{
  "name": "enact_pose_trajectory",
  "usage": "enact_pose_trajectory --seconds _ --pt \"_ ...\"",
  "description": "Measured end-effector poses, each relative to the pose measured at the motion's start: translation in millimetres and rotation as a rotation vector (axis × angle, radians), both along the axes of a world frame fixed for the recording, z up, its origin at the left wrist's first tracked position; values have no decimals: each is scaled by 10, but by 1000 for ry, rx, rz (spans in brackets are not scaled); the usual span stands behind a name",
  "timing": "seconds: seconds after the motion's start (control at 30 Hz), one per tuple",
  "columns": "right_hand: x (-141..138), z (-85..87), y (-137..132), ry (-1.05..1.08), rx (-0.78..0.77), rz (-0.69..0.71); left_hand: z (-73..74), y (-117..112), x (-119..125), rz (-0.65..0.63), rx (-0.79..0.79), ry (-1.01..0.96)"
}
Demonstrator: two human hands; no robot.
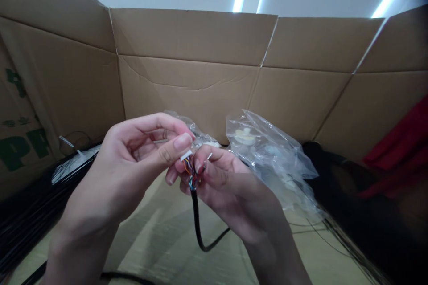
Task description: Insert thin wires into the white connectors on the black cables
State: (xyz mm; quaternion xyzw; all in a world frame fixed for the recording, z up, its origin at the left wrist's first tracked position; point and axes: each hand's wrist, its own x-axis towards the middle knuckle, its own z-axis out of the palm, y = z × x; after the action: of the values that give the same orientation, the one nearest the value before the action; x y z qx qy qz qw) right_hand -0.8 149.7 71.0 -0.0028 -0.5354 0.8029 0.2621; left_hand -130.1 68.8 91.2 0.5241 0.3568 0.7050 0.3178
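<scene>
My left hand pinches a small white connector between thumb and forefinger. Thin coloured wires run from the connector down into a black cable. My right hand is closed around the cable's stripped end just below the connector, fingers curled under the wires. The cable loops down over the cardboard floor and back behind my right wrist. Both hands meet at the centre of the view, touching at the connector.
A crumpled clear plastic bag with small pale parts lies right of my hands; another bag piece shows behind my fingers. Bundles of black cables lie left and right. Cardboard walls surround the area. Red fabric sits far right.
</scene>
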Motion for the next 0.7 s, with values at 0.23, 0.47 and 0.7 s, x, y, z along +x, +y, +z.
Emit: enact_pose_trajectory --seconds 0.23,0.47,0.7 --pt "37 35 -158 108 319 -370 -22 13 -36 22 -5 61" --pt "-46 20 -417 116 689 -1146 -10 15 7 94 -17 91" --pt "-24 -162 -438 1 971 -1442 -24 -8 51 93 -31 137"
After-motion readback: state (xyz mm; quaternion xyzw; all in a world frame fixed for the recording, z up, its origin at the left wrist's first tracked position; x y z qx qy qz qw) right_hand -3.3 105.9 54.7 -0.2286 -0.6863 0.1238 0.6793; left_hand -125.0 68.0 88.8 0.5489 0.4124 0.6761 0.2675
